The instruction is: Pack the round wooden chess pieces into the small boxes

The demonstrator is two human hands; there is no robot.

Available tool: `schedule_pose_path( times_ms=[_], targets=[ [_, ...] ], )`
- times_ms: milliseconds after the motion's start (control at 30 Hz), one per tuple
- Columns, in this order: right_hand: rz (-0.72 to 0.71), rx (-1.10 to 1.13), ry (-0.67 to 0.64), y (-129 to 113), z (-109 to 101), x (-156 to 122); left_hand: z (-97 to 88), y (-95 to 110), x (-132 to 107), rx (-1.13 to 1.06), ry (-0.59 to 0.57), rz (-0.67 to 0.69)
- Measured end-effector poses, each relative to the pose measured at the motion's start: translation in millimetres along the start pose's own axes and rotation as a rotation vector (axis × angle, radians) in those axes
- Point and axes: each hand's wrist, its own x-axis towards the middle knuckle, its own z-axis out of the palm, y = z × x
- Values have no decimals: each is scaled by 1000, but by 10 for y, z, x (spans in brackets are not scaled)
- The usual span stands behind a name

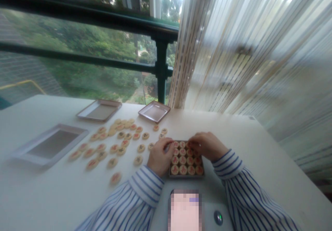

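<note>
A small dark-rimmed square tray (187, 176) holds rows of round wooden xiangqi pieces (183, 169) with red characters. My left hand (161, 155) curls around the tray's upper left side, thumb and fingertips at the rim beside the corner piece. At the upper right corner, my right hand (209, 145) has its fingers bent and drawn together over the last pieces. Whatever lies between those right fingertips is hidden. Many loose xiangqi pieces (114, 149), some red and some black, lie scattered to the left of my left hand.
Three shallow trays stand on the white table (64, 196): a large one (53, 160) at left, another (100, 119) behind it and a smaller square one (155, 120) at the back. A phone (184, 212), pixelated, lies nearest me. A railing (161, 72) and string curtain (186, 51) border the table.
</note>
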Motion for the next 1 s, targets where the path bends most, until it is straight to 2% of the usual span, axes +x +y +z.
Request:
schedule_pose_path(
  times_ms=[1000],
  targets=[
    [-19,13,-4,5,3,-3,-2,27,1,7,-13,-12]
  ],
)
